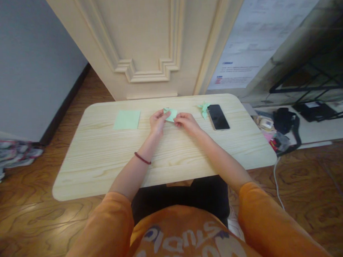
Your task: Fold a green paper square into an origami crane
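Evidently, the fingers of the left hand (157, 122) were closed on the small folded green paper (172, 112), the thumb lying across its face, while the fingers of the right hand (186, 122) pinched it at its lower right edge. The paper sat just above the centre of the frame, over the far half of the bench (105, 157); whether it touched the wood could not be told. For such fine folding, the left thumb seemed best used as an anchor, firm enough to stop slipping yet too light to buckle the layers, with the right fingertips matching the edges before running along the crease. Pressing against the bench would probably have given a crisper line than working in the air. Farther out, a dark red bracelet (142, 158) circled the left forearm, clear of the paper. Left of centre lay a flat green square (127, 119), well apart from the hands; right of centre, a pointed green folded piece (204, 109) lay close against a phone (218, 117), neither of them in the way of the fingers.
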The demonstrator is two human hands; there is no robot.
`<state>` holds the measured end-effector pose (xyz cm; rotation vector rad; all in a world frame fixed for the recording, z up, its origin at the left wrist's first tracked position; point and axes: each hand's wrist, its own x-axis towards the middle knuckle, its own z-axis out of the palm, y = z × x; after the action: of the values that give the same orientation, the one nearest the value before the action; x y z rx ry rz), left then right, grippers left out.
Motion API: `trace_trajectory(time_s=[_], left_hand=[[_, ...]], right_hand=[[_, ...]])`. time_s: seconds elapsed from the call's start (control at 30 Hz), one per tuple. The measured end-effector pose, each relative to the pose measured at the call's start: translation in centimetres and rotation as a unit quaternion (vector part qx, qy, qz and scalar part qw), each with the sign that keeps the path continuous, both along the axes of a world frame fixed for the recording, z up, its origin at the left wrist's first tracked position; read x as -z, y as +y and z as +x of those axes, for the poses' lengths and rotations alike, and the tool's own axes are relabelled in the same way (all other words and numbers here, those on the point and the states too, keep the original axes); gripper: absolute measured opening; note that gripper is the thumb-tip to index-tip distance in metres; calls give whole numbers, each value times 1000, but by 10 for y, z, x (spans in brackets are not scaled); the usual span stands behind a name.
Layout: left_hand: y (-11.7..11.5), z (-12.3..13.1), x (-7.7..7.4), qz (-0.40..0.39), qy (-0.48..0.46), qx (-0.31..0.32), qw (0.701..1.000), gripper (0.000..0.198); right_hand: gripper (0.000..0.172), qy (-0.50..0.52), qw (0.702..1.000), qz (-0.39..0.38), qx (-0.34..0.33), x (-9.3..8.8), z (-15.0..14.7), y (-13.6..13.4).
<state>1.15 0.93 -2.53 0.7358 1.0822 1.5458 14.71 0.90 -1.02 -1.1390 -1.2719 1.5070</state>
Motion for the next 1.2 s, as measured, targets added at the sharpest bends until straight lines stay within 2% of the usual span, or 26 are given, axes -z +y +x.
trace_trajectory(time_s=[0.1,0.23,0.43,0.5,0.6,0.9,1.2], left_hand=[[2,-2,2,0,-10,-16,1000,36],[3,-7,1,0,-19,-21,1000,32],[2,-13,-5,-22,-6,68,997,36],[0,-13,-6,-30,14,99,994,37],[-1,-14,-5,-42,40,133,989,37],[-3,-18,-7,-57,79,190,977,39],[-5,-17,-7,-61,134,192,970,38]], right_hand=[[8,-12,1000,3,-1,-2,0,-3],[10,-18,1000,2,-15,-3,0,-5],[11,43,998,6,45,5,-1,2],[16,80,995,9,63,7,-2,4],[25,83,995,16,57,7,0,4],[34,71,997,26,32,8,3,5],[34,61,997,15,47,10,2,6]])
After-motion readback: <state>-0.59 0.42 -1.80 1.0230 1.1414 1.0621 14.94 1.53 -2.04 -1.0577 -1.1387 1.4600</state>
